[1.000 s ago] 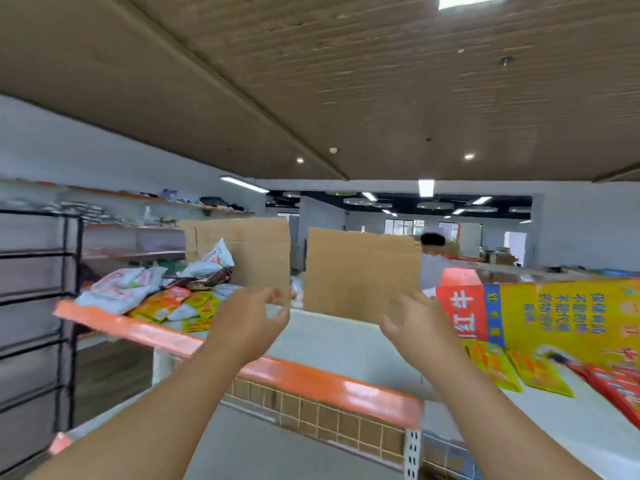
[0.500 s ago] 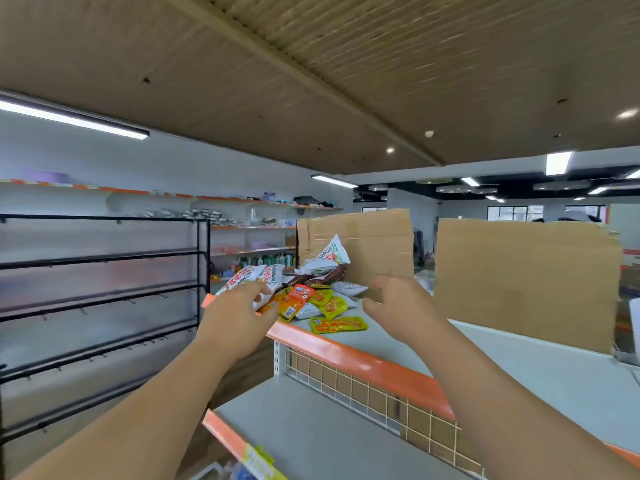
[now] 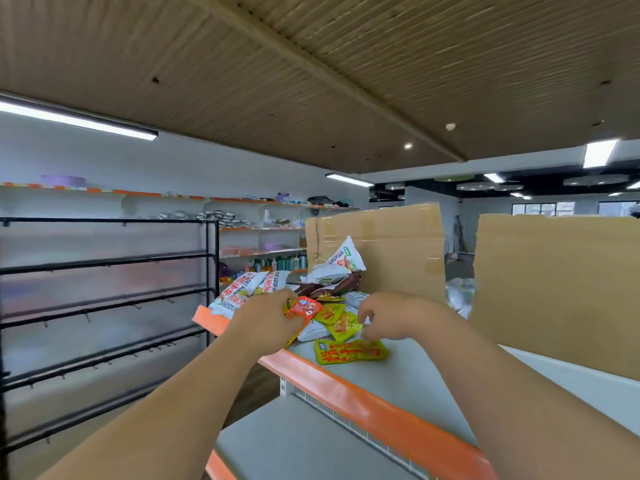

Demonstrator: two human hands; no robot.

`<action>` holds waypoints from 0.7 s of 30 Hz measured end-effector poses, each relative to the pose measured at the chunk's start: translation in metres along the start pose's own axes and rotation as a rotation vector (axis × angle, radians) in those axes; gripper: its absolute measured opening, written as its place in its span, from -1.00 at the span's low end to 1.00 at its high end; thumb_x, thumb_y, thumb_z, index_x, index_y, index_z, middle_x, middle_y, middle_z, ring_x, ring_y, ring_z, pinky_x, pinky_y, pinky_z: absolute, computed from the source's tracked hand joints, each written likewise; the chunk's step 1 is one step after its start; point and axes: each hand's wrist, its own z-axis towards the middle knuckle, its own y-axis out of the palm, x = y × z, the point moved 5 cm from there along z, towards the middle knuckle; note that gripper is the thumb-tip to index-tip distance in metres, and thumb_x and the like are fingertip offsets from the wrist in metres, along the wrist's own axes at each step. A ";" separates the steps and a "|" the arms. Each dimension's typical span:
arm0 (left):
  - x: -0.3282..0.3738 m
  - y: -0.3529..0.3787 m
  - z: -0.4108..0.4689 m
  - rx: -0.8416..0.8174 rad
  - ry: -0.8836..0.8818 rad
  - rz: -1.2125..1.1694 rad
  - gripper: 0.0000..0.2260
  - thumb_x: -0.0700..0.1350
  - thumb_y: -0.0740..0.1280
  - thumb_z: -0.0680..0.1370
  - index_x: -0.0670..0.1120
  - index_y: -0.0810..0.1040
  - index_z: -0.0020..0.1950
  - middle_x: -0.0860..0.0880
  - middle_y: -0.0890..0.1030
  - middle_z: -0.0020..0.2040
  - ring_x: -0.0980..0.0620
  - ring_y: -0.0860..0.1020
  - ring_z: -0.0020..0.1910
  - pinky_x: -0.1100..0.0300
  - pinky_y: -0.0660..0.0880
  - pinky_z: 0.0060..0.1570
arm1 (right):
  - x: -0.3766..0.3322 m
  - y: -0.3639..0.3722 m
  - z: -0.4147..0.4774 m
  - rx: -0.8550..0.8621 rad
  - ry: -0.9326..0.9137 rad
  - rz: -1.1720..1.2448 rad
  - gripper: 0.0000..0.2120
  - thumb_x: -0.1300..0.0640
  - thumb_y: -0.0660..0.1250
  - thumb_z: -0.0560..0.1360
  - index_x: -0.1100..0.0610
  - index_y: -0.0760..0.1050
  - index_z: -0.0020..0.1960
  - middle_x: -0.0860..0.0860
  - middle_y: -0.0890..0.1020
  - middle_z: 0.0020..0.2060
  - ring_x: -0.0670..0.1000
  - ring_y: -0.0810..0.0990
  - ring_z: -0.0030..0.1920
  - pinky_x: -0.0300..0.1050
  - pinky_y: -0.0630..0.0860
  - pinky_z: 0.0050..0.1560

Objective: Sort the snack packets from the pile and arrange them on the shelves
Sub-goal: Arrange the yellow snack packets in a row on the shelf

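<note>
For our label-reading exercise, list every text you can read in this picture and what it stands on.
"OROPIAN": on the upright white packet.
"YAORO", partly cut off: on the flat white packets at the far left.
Red characters on the yellow-green packet: too blurred to read.
Print on the orange packet: too blurred to read.

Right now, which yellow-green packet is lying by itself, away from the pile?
The flat yellow-green packet with red lettering, nearest the shelf's orange front edge, close to the right hand. The other yellow ones overlap in the pile.

Bare left grip point(image 3: 266, 317), bare right grip point(image 3: 398, 320); forearms point(image 3: 194, 386) bare to frame edge.
</note>
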 end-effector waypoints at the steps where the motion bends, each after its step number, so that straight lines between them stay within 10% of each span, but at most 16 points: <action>1: 0.001 0.007 0.006 -0.023 0.005 0.017 -0.54 0.16 0.29 0.54 0.18 0.41 0.45 0.04 0.60 0.06 0.01 0.57 -0.03 0.06 0.56 0.03 | 0.000 0.003 0.006 -0.031 -0.006 -0.030 -0.61 -0.07 0.39 0.53 0.10 0.56 0.28 0.06 0.59 0.19 0.09 0.57 0.11 -0.04 0.54 0.07; 5: 0.000 0.028 0.025 -0.059 0.011 0.115 -0.48 0.14 0.32 0.50 0.18 0.39 0.47 0.01 0.60 0.27 -0.08 0.55 0.18 0.06 0.52 0.11 | -0.008 0.020 0.025 -0.181 -0.025 -0.065 -0.56 -0.14 0.48 0.45 0.04 0.58 0.25 0.01 0.64 0.14 0.05 0.62 0.10 -0.04 0.58 0.11; 13: -0.001 0.041 0.051 -0.023 0.127 0.147 -0.58 0.11 0.39 0.44 0.17 0.49 0.30 0.06 0.62 0.08 -0.01 0.50 -0.08 0.15 0.45 -0.20 | -0.008 0.034 0.037 -0.239 0.042 -0.044 -0.67 -0.17 0.55 0.35 -0.03 0.53 -0.04 -0.05 0.59 -0.16 0.00 0.52 -0.21 -0.10 0.46 -0.17; 17: 0.005 0.040 0.057 0.033 0.247 0.072 -0.76 0.06 0.31 0.49 0.17 0.57 0.15 0.05 0.63 -0.06 0.00 0.55 -0.14 0.16 0.49 -0.24 | -0.003 0.035 0.025 -0.308 0.175 0.009 -0.39 -0.23 0.55 0.32 0.03 0.56 0.26 0.02 0.60 0.16 0.07 0.59 0.02 -0.08 0.55 -0.04; 21: 0.012 0.034 0.070 0.117 0.382 -0.022 -0.85 -0.01 0.27 0.55 0.03 0.62 0.03 0.00 0.64 -0.12 -0.08 0.57 -0.13 0.11 0.48 -0.24 | 0.001 0.030 0.017 -0.269 0.263 0.055 -0.35 -0.23 0.53 0.35 0.21 0.57 0.23 0.09 0.62 0.04 0.07 0.55 -0.04 -0.10 0.47 -0.14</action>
